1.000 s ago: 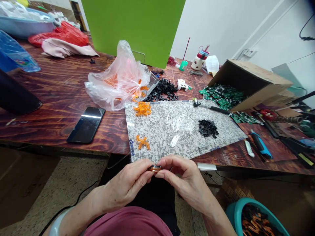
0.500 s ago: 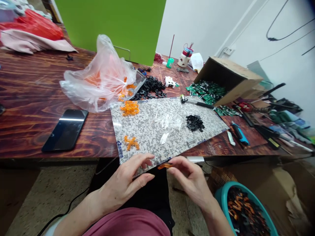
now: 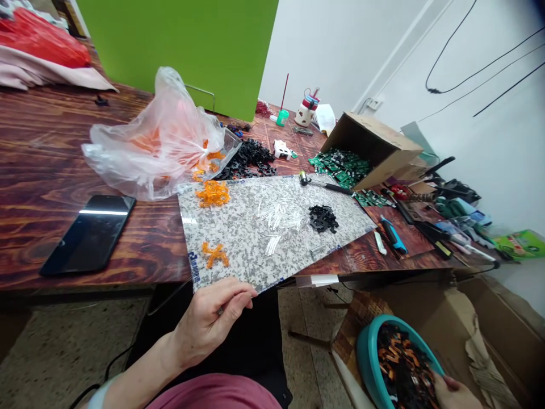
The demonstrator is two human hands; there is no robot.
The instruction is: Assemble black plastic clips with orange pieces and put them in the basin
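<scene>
A black smartphone [image 3: 87, 234] lies on the wooden bench [image 3: 51, 142], left of a crumpled clear plastic bag [image 3: 149, 147]. Farther along, a cardboard box [image 3: 368, 150] lies tipped on its side, with green circuit boards [image 3: 340, 167] spilling out. A blue-handled tool [image 3: 394, 236] lies just beyond them.

The single view comes from a camera worn on the person's head, looking forward and down over the maroon shirt [image 3: 213, 396] at 6 o'clock. The left hand [image 3: 212, 325] is close to the lens near 6 o'clock, and the right hand [image 3: 453, 392] is cut by the frame edge near 5 o'clock. The wooden tabletop [image 3: 63, 238] crosses the middle, its front edge rising toward 3 o'clock. A green board [image 3: 170, 51] and white wall [image 3: 340, 51] stand farther off near 12 o'clock, and a teal basin [image 3: 366, 358] sits low near 5 o'clock.
</scene>
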